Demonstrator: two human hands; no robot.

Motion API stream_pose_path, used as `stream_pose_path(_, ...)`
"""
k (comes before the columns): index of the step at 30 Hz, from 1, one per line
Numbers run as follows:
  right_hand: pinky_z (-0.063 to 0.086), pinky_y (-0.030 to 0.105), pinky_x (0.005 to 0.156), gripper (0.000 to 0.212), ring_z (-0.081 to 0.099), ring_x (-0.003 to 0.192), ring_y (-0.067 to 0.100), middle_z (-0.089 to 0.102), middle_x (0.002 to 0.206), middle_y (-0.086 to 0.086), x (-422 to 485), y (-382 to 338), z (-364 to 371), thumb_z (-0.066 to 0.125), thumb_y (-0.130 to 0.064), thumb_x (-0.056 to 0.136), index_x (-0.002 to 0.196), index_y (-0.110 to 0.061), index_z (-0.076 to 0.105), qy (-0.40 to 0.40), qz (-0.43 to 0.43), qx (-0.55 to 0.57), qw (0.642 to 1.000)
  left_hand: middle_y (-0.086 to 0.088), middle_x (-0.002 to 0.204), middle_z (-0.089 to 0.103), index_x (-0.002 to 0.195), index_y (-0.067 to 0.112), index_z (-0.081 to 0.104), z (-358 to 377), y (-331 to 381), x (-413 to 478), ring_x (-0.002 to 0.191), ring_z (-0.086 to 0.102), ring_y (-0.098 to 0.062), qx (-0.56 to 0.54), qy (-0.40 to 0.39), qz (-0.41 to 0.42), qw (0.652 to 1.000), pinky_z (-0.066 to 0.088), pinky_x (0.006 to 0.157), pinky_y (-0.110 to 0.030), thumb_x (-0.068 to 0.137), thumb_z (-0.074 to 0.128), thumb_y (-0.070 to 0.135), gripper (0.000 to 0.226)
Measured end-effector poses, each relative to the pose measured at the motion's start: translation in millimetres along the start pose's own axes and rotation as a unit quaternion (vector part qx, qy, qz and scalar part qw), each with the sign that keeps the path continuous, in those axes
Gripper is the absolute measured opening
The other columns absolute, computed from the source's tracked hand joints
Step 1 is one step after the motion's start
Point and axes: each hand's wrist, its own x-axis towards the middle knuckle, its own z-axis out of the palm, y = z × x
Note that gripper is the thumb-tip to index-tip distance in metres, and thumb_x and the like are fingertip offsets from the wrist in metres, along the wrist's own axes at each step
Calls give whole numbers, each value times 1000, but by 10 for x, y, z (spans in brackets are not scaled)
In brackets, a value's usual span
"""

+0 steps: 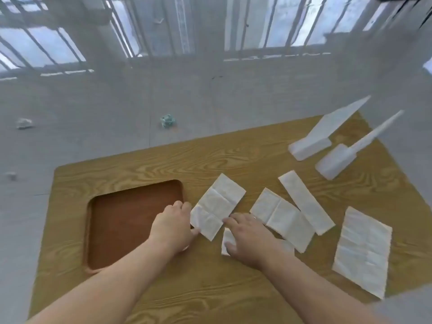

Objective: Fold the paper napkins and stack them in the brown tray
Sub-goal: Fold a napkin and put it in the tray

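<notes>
Five or so thin white paper napkins lie on the wooden table, right of the empty brown tray. Left hand pinches one's edge; right hand, spread flat, probably pins another. Flimsy, tearable stuff, so grab corners gently.

On the wooden table, the left hand and right hand touch the near edge of a creased napkin just beside the empty brown tray, with other napkins lying to the right.
</notes>
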Motion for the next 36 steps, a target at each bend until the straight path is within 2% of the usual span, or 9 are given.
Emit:
stream_pose_path(5, 41, 44, 114, 59, 42, 138, 25, 49, 148, 1, 310, -8, 250, 52, -51, 94, 147, -27, 39, 43, -56, -27, 997, -2, 111, 60, 115, 20, 61, 102, -24, 314, 108, 62, -26, -84, -1, -59, 995, 54, 85, -39, 89, 65, 56, 45)
stream_pose_path(10, 41, 47, 108, 73, 45, 130, 28, 52, 137, 2, 326, -35, 294, 45, -70, 84, 141, -24, 44, 83, -52, -38, 995, 5, 76, 62, 74, 20, 61, 66, -12, 393, 67, 57, -16, -230, -59, -137, 962, 42, 56, -34, 84, 65, 38, 21)
stream_pose_path(14, 44, 43, 97, 70, 50, 113, 24, 57, 121, -3, 387, -98, 195, 50, -71, 79, 132, -25, 51, 81, -25, -13, 996, 11, 54, 61, 77, 16, 72, -67, 48, 397, 49, 46, -12, -447, -155, -221, 853, 35, 51, -29, 89, 69, 41, 28)
stream_pose_path(17, 49, 39, 79, 27, 58, 86, 19, 62, 90, -8, 475, -129, 35, 54, -48, 86, 98, -26, 63, 100, 17, 44, 994, 11, 64, 71, 84, 20, 73, -160, 107, 416, 46, 46, -8, -601, -192, -260, 731, 36, 52, -27, 94, 68, 44, 27)
stream_pose_path(20, 45, 40, 61, 20, 56, 68, 21, 59, 71, -4, 577, -67, -102, 49, -32, 91, 75, -21, 53, 133, 88, 177, 971, 5, 76, 74, 94, 18, 75, -201, 117, 516, 50, 53, -9, -679, -172, -237, 673, 42, 54, -27, 95, 62, 61, 44)
stream_pose_path(22, 48, 41, 73, 18, 57, 90, 23, 64, 96, -3, 625, 35, -156, 51, -32, 91, 99, -19, 61, 172, 142, 219, 950, 3, 84, 74, 103, 16, 72, -198, 125, 572, 58, 58, -13, -641, -123, -242, 718, 47, 58, -30, 92, 56, 72, 59)
stream_pose_path(26, 47, 44, 96, 51, 51, 114, 29, 57, 127, 6, 567, 185, -103, 62, -28, 89, 137, -14, 50, 234, 86, 125, 960, 8, 101, 67, 124, 25, 54, -36, 139, 569, 87, 66, -15, -331, -37, -189, 924, 48, 63, -34, 84, 62, 74, 64)
stream_pose_path(30, 48, 42, 100, 42, 52, 117, 27, 58, 128, 3, 455, 199, 98, 49, -26, 94, 136, -20, 52, 121, -44, 12, 992, -1, 118, 66, 135, 19, 50, 32, 230, 638, 103, 67, -26, -210, -8, -150, 966, 45, 68, -37, 82, 68, 70, 75)
stream_pose_path(36, 47, 43, 104, 47, 50, 122, 26, 57, 135, 2, 399, 193, 195, 49, -26, 94, 141, -21, 50, 134, -63, 11, 989, 3, 94, 65, 90, 22, 60, -3, 251, 750, 77, 60, -17, -165, -39, -122, 978, 41, 58, -33, 83, 68, 46, 26)
